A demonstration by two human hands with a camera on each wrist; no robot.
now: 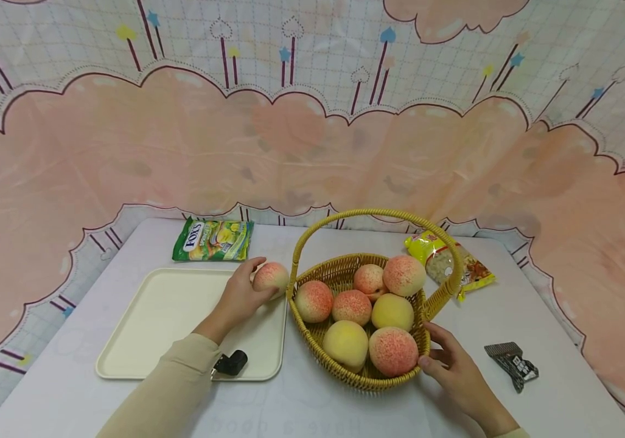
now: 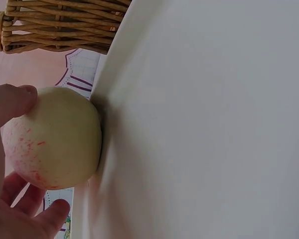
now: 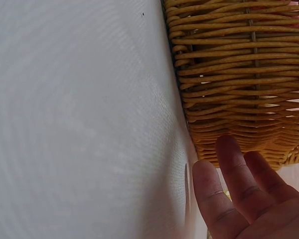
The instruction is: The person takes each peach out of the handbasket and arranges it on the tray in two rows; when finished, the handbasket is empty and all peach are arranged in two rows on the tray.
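Observation:
My left hand (image 1: 241,301) grips a pale peach with a pink blush (image 1: 271,278) at the far right corner of a cream tray (image 1: 181,328). In the left wrist view, the thumb lies on one side of the peach (image 2: 60,139) and fingers on the other; it appears to touch the tray. A handled wicker basket (image 1: 339,378) holds several pink and yellow peaches, right of the tray. Beside its right wall is my right hand (image 1: 457,368), thumb near the rim. The right wrist view shows fairly straight fingers (image 3: 244,184) against or very near the wicker.
A green candy bag (image 1: 213,240) lies behind the tray. Behind the basket's right side is a yellow snack bag (image 1: 451,264). A small dark packet (image 1: 512,364) lies at the right. Patterned cloth (image 1: 290,158) hangs behind the white table.

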